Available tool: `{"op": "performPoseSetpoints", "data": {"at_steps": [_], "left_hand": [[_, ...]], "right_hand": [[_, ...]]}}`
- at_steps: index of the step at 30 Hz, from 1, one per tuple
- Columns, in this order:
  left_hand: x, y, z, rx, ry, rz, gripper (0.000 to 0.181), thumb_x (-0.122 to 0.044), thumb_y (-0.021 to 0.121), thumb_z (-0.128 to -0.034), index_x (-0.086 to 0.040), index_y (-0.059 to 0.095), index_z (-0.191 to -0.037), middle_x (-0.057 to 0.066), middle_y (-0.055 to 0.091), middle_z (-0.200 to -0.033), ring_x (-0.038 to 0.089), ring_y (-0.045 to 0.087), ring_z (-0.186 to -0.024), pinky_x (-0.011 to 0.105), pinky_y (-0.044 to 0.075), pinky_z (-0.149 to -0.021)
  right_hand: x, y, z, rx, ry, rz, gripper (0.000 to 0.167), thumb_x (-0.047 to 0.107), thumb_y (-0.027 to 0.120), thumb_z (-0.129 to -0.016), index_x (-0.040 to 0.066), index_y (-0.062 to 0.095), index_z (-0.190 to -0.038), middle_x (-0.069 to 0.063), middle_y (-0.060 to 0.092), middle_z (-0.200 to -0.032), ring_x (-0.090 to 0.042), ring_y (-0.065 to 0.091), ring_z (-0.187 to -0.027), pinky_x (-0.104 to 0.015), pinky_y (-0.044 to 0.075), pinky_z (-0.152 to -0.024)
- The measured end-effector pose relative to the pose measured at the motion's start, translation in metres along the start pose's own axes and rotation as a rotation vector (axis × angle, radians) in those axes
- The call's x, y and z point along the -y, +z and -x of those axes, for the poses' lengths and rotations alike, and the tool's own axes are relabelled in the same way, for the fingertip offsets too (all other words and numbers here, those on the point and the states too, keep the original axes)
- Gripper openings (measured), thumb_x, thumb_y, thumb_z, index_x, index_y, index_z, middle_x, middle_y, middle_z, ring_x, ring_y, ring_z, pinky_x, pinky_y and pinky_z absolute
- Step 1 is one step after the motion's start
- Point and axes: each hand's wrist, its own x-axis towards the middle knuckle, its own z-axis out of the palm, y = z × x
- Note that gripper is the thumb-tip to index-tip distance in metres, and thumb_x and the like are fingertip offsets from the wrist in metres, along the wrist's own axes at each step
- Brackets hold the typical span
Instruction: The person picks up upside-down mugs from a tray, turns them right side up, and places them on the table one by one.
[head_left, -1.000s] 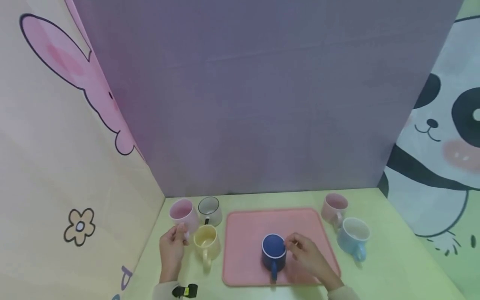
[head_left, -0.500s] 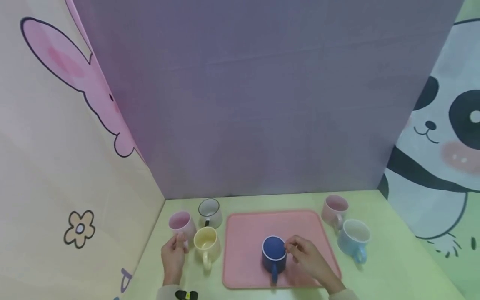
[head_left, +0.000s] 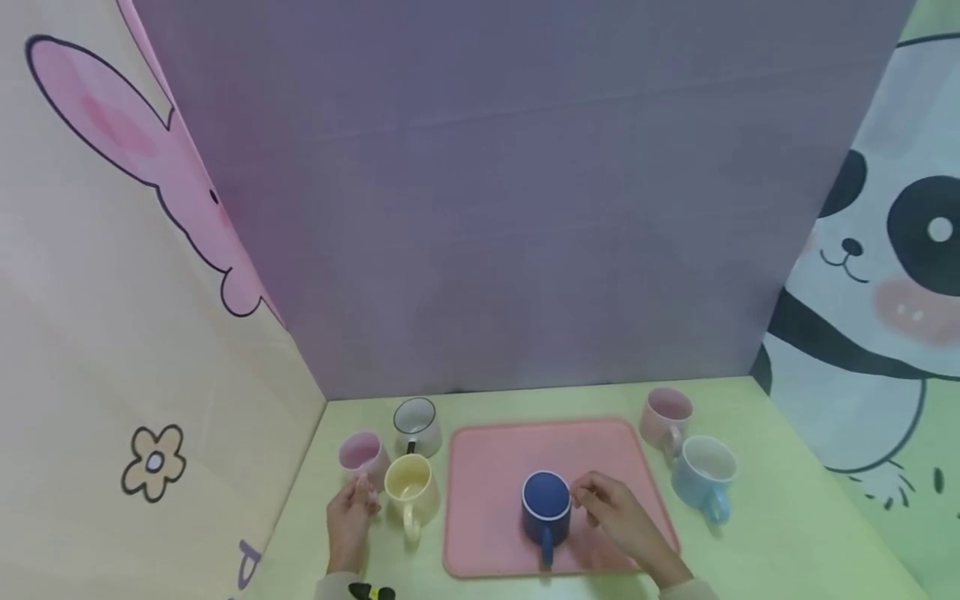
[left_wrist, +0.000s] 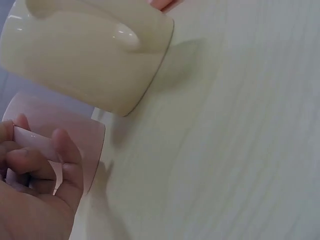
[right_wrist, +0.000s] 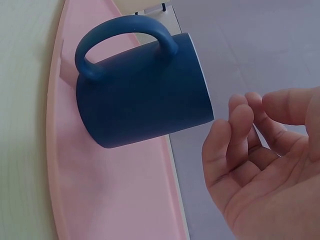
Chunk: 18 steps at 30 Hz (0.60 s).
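Note:
At the left of the head view, my left hand (head_left: 348, 517) grips the handle of a pink mug (head_left: 363, 455). In the left wrist view, fingers curl round that handle; the mug is upright at table level. A yellow mug (head_left: 410, 487) stands just right of it, its handle towards me. My right hand (head_left: 611, 512) is beside the rim of a dark blue mug (head_left: 546, 508) on the pink tray (head_left: 487, 542). Its fingers are loosely bent with nothing between them. Whether a fingertip touches the blue rim, I cannot tell.
Behind the yellow mug stands a white mug (head_left: 417, 425) with a dark rim. Right of the tray are another pink mug (head_left: 667, 419) and a light blue mug (head_left: 703, 473). A grey-purple panel (head_left: 480, 208) closes off the table's back edge.
My left hand has brought the pink mug down and slightly towards me, beside the yellow mug. The right hand and the blue mug have stayed in place.

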Motion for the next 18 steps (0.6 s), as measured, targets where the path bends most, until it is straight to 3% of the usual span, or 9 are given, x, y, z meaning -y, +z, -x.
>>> {"op": "performPoseSetpoints", "data": {"at_steps": [6,10,13,18], "left_hand": [[0.002,-0.002,0.0,0.012,-0.038,-0.02,0.045,-0.037,0.05,-0.1077,0.001,0.061,-0.128,-0.001,0.063,-0.096,0.008,0.056,-0.081,0.021,0.053,-0.071],[0.003,-0.003,0.002,0.013,-0.061,0.016,0.044,-0.041,0.053,-0.106,-0.002,0.064,-0.123,-0.003,0.063,-0.09,0.008,0.052,-0.073,0.022,0.049,-0.064],[0.003,-0.004,0.004,-0.006,-0.043,0.03,0.043,-0.04,0.056,-0.1047,0.0,0.062,-0.122,-0.002,0.065,-0.09,0.008,0.052,-0.07,0.022,0.048,-0.062],[0.002,-0.005,0.012,-0.074,0.034,-0.097,0.034,-0.031,0.056,-0.1057,-0.002,0.056,-0.126,0.004,0.064,-0.092,0.009,0.054,-0.07,0.024,0.048,-0.061]], "right_hand": [[-0.003,-0.001,0.0,-0.002,-0.032,-0.008,0.019,0.014,0.056,-0.104,-0.002,0.064,-0.101,-0.011,0.064,-0.093,-0.013,0.056,-0.069,-0.026,0.051,-0.064],[-0.004,-0.003,0.0,-0.012,-0.015,-0.01,0.02,0.015,0.055,-0.104,-0.003,0.064,-0.104,-0.014,0.065,-0.095,-0.012,0.056,-0.07,-0.026,0.053,-0.066],[-0.005,-0.005,-0.001,-0.016,0.001,-0.014,0.023,0.017,0.055,-0.105,-0.004,0.064,-0.106,-0.016,0.066,-0.097,-0.011,0.056,-0.072,-0.025,0.053,-0.067],[-0.009,-0.009,0.001,-0.036,0.005,-0.008,0.024,0.017,0.055,-0.105,-0.006,0.063,-0.109,-0.013,0.066,-0.096,-0.012,0.057,-0.072,-0.026,0.054,-0.067]]}}
